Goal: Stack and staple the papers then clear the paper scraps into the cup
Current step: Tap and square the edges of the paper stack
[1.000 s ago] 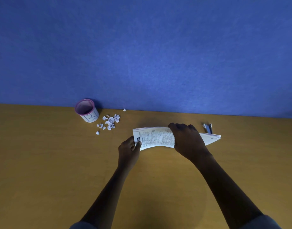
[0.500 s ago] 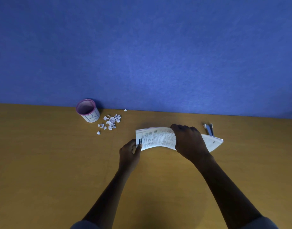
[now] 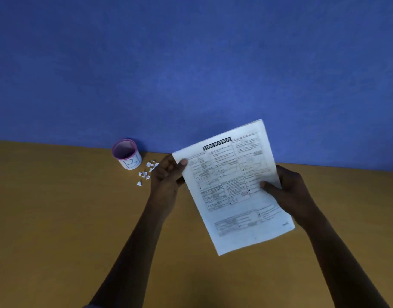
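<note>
A stack of printed white papers [image 3: 233,187] is held up off the table, tilted, its printed face toward me. My left hand [image 3: 167,174] pinches the stack's upper left corner, thumb on the front. My right hand [image 3: 288,192] grips the right edge, thumb across the print. A white cup [image 3: 127,154] with a pink rim and a blue mark stands at the back left by the wall. Several white paper scraps [image 3: 146,171] lie just right of the cup, partly hidden behind my left hand. The stapler is hidden behind the papers.
The wooden table [image 3: 57,218] meets a blue wall [image 3: 191,63] at its far edge.
The papers lay bent on the table under both hands; now they are lifted and turned upright with the print facing me. The stapler at the right has gone out of sight.
</note>
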A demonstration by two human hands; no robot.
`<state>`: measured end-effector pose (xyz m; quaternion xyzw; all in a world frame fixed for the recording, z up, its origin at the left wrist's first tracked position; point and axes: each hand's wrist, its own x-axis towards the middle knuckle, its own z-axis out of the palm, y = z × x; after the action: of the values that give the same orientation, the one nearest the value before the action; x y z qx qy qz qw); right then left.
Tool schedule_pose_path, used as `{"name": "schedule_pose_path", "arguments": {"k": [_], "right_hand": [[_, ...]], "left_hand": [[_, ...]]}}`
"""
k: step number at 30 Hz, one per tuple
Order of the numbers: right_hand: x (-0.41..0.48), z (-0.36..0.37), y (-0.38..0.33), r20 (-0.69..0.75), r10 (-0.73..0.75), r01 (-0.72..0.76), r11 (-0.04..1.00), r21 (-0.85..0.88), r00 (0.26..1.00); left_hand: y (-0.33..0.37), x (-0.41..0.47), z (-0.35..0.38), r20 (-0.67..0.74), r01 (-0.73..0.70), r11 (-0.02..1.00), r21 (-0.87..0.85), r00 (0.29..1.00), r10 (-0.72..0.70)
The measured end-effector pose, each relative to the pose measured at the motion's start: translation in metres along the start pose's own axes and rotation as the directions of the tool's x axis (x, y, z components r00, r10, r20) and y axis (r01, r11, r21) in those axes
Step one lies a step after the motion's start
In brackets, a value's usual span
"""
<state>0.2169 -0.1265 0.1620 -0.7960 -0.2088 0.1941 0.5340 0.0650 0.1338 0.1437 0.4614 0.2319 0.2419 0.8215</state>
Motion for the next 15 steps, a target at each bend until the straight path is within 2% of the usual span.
{"name": "schedule_pose_path", "arguments": {"k": [2, 5, 15], "right_hand": [[-0.005, 0.004, 0.000, 0.015, 0.056, -0.057, 0.979, 0.196, 0.998], [-0.010, 0.010, 0.003, 0.064, 0.112, -0.128, 0.927, 0.353, 0.992], [-0.028, 0.020, 0.010, 0.173, 0.203, -0.264, 0.829, 0.493, 0.964]], "left_hand": [[0.011, 0.002, 0.010, 0.046, -0.003, 0.998, -0.056, 0.999, 0.005], [0.020, 0.005, 0.020, 0.103, 0.035, 0.993, -0.114, 0.994, -0.023], [0.028, -0.002, 0.034, 0.194, 0.167, 0.957, -0.236, 0.974, -0.122]]}}
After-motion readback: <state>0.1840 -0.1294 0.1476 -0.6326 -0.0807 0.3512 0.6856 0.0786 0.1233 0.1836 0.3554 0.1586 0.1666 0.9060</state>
